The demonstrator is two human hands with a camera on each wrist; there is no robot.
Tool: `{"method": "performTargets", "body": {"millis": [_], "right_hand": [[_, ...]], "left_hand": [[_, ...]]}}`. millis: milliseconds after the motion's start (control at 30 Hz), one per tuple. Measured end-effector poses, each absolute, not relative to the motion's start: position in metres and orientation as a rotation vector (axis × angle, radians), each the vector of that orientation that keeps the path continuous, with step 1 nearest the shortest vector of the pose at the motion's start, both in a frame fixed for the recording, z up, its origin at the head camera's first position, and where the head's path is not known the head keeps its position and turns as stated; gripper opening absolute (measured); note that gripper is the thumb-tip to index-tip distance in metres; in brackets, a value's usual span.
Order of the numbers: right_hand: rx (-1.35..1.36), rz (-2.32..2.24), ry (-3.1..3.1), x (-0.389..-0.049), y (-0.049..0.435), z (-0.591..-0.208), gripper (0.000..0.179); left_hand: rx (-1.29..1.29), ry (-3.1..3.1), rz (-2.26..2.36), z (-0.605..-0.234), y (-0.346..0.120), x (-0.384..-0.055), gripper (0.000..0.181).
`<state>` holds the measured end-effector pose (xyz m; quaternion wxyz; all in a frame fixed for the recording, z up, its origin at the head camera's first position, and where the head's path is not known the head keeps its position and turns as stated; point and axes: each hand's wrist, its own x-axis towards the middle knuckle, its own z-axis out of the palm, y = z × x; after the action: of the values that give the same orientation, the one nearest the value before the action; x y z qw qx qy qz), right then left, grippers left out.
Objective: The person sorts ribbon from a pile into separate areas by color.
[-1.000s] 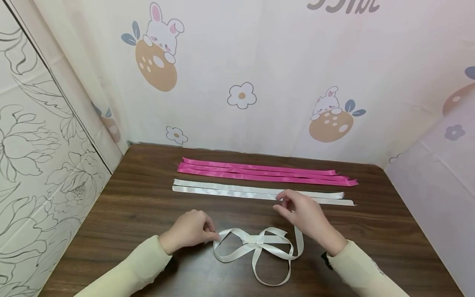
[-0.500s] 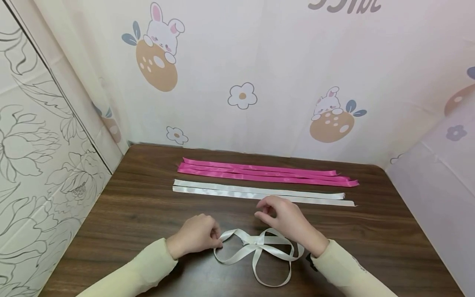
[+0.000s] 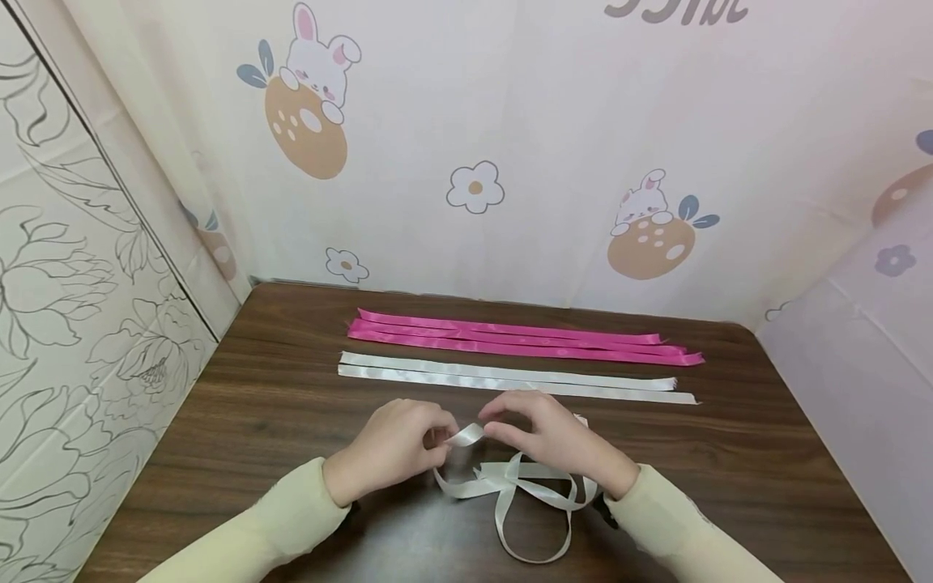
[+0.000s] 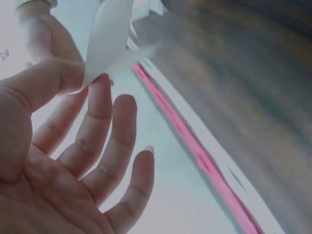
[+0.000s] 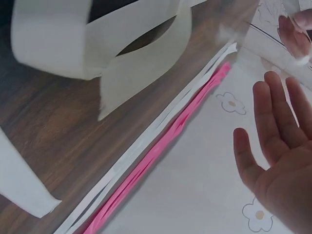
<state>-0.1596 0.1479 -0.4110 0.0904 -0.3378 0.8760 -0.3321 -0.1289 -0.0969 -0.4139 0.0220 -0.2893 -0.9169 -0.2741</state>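
Observation:
A cream satin ribbon [image 3: 534, 470] lies looped on the dark wooden table [image 3: 277, 453], with one length lifted off it. My left hand [image 3: 401, 445] pinches that length between thumb and index finger; in the left wrist view the ribbon [image 4: 109, 39] rises from the pinch while the other fingers stay loosely bent. My right hand [image 3: 557, 429] hovers just to the right, its thumb and index finger apart beside the raised ribbon. The right wrist view shows its fingers [image 5: 280, 122] mostly extended. Whether they touch the ribbon cannot be seen.
Behind the hands, two white ribbon strips [image 3: 437, 376] lie side by side. Several pink ribbon strips [image 3: 510, 337] lie beyond them. A printed curtain [image 3: 474, 121] hangs behind the table's back edge, and a flower-patterned panel [image 3: 87, 308] stands at the left.
My left hand has moved right and up, lifting the ribbon's left loop off the table. The right hand has moved left toward it.

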Motion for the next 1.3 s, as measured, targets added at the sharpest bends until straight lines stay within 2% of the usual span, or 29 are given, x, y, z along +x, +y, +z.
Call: {"method": "performTargets", "body": {"millis": [267,467,800,967,1200,1300], "right_hand": [[-1.12,-0.989,2.508,-0.16,0.145,-0.406,0.03],[-1.192,-1.035,2.467,-0.161,0.148,-0.405,0.013],[-1.153,-1.134,2.374,-0.156,0.146,-0.405,0.004],[-1.1,-1.082,2.441,-0.155,0.152,-0.401,0.008],[-1.112,-1.09,2.511,-0.153,0.168,-0.389,0.004],[-1.116,-1.101,2.569,-0.152,0.177,-0.383,0.011]], "left_hand": [[-0.951,-2.772,-0.762,-0.405,-0.094,-0.13,0.014],[-0.938,-2.764,-0.712,-0.401,-0.094,-0.13,0.016],[-0.919,-2.747,-0.71,-0.396,-0.095,-0.13,0.016],[-0.886,-2.741,-0.736,-0.393,-0.098,-0.13,0.015],[-0.846,-2.713,-0.747,-0.388,-0.105,-0.13,0.015],[-0.826,-2.705,-0.731,-0.384,-0.109,-0.13,0.015]]}}
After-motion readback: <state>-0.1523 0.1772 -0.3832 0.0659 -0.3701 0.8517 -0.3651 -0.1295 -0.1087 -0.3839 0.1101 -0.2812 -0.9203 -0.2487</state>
